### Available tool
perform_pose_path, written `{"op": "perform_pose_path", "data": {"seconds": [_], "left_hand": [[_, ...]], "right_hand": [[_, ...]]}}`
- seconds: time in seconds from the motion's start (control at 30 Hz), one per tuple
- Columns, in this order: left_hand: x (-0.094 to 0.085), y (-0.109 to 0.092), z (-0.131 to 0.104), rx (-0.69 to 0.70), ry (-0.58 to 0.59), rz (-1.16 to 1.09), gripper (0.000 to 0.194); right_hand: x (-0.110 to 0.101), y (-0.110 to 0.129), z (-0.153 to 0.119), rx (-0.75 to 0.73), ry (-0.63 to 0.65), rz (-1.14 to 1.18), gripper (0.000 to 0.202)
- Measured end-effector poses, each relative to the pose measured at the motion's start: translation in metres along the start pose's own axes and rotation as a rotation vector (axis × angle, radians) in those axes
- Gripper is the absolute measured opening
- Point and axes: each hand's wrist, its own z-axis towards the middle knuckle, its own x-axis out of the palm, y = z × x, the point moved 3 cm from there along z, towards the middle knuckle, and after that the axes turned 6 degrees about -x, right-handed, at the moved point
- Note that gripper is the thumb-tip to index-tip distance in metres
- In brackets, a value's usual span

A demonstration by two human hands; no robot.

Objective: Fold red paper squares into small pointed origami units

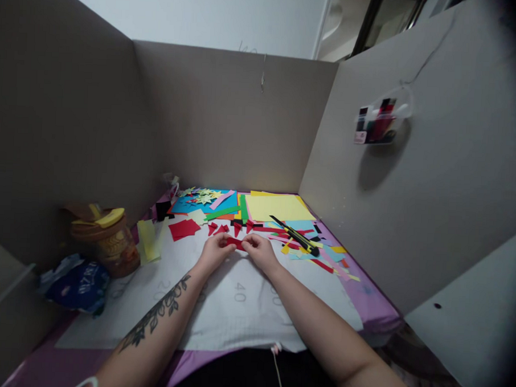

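1. The left hand (215, 251) and right hand (259, 250) pinched red paper (237, 244) between them over the white sheet (231, 320).
2. Uneven pulling, I judged, might tear it.
3. A rightward reach risked brushing the cutter (296, 237).

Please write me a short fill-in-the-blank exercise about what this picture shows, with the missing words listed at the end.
1. The left hand and right hand hold a piece of paper coloured ____.
2. The black-and-yellow cutter lies to the ____ of the hands.
3. The pale cut-outs over the blue sheet are shaped like ____.
4. The leafy tattoo is on the ____ forearm.

Missing words: red; right; stars; left.
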Motion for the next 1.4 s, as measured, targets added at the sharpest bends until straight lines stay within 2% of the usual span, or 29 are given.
{"op": "perform_pose_path", "data": {"seconds": [0.3, 0.5, 0.67, 1.0, 1.4], "left_hand": [[-0.001, -0.003, 0.001, 0.024, -0.014, -0.011, 0.021], [-0.002, -0.002, 0.002, 0.041, -0.019, -0.035, 0.024], [-0.002, -0.003, 0.001, 0.009, -0.006, -0.064, 0.02], [0.001, -0.002, -0.001, -0.071, 0.008, -0.132, 0.027], [-0.001, -0.007, -0.001, 0.057, 0.049, 0.048, 0.031]], "right_hand": [[-0.002, -0.007, 0.002, -0.007, -0.031, -0.034, 0.012], [-0.003, -0.008, 0.002, -0.084, -0.055, -0.121, 0.012], [-0.003, -0.002, 0.001, -0.107, -0.058, -0.154, 0.012], [-0.002, 0.002, -0.001, -0.075, -0.026, -0.088, 0.013], [0.0, 0.003, -0.002, -0.026, 0.048, -0.05, 0.017]]}}
